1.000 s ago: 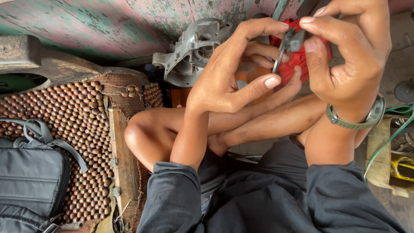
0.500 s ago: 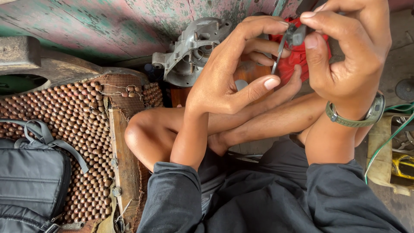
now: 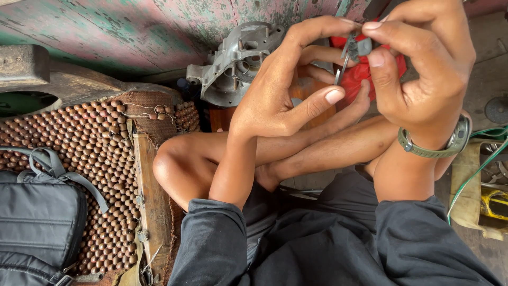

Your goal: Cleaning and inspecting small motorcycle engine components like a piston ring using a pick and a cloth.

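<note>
— How are the hands set?
— Both raised; left hand [image 3: 275, 100] and right hand [image 3: 423, 69] pinch a small grey metal part [image 3: 355, 48] between fingertips
— Where is it?
— Above the crossed legs [image 3: 296, 153], before a red bag [image 3: 365, 79]

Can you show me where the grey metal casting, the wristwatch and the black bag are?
Grey metal casting [image 3: 233, 66], head view, on its ribbed middle.
Wristwatch [image 3: 459, 139], head view, on the case at the right wrist.
Black bag [image 3: 37, 222], head view, on its front panel.
</note>
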